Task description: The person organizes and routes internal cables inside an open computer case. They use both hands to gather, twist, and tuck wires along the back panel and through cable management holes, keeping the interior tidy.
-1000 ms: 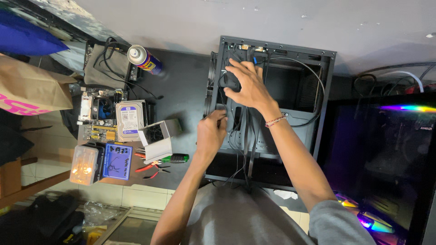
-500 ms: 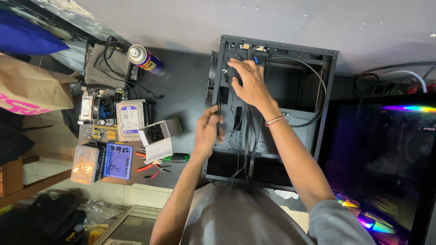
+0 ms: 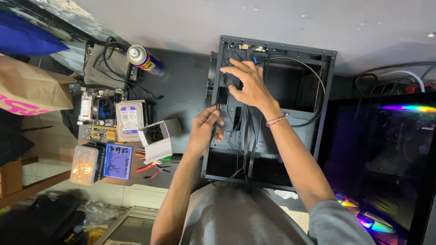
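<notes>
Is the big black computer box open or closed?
Open. The black computer case lies flat with its side panel off, so its cables show. The right hand reaches inside; the left hand pinches a cable.

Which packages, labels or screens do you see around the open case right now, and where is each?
Spray can: lying left of the black case, blue and yellow label, white cap.
Hard drive: flat on the desk's left, silver with a white and blue label.
Paper bag: far left, brown with pink print.
Small blue box: front left, rectangular, white drawings on top.
Clear plastic box: beside the blue one.
Lit glass panel: right, dark with rainbow glow.
</notes>
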